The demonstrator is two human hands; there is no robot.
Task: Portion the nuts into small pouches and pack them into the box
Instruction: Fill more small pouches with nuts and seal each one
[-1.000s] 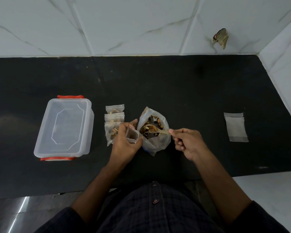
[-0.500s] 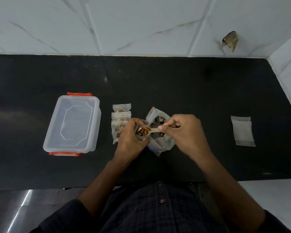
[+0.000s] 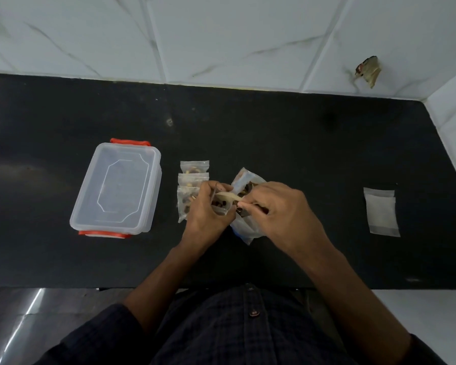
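My left hand (image 3: 206, 214) holds a small clear pouch (image 3: 219, 206) open at the counter's middle. My right hand (image 3: 277, 212) pinches a small pale spoon (image 3: 229, 197) whose bowl tips over the pouch mouth, with nuts visible inside the pouch. Behind my right hand lies the big clear bag of mixed nuts (image 3: 244, 180), partly hidden. Three filled small pouches (image 3: 194, 177) lie in a column just left of my left hand. The clear plastic box (image 3: 116, 188) with red clips stands further left, its lid on.
A small stack of empty pouches (image 3: 381, 212) lies on the black counter (image 3: 274, 133) to the right. White tiled walls close the back and right side. A scrap of debris (image 3: 367, 71) clings to the back wall.
My right hand lifted the loaded spoon out of the big nut bag and carried it left to the pouch in my left hand, where it now tips. The view shifted slightly.
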